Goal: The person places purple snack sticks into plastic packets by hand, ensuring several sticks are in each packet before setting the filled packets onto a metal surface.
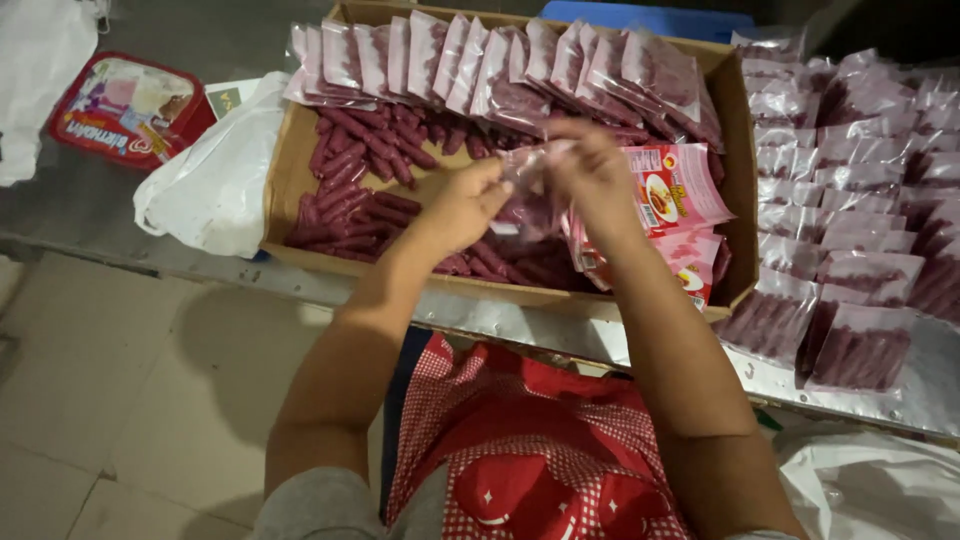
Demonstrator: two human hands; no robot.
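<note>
Hands are meeting above the cardboard box (285, 190), left hand (462, 205) and right hand (597, 175) both pinching a clear pouch (530, 190) hanging long-axis downward between them, over loose red sausages (350, 185).

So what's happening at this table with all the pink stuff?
A person in a red checked apron holds a small clear plastic bag between the left hand and right hand, over a shallow cardboard box. The box holds loose dark red sausages, a row of filled clear packets along its far edge, and empty pink printed bags at its right. More filled packets lie in rows on the metal table to the right.
</note>
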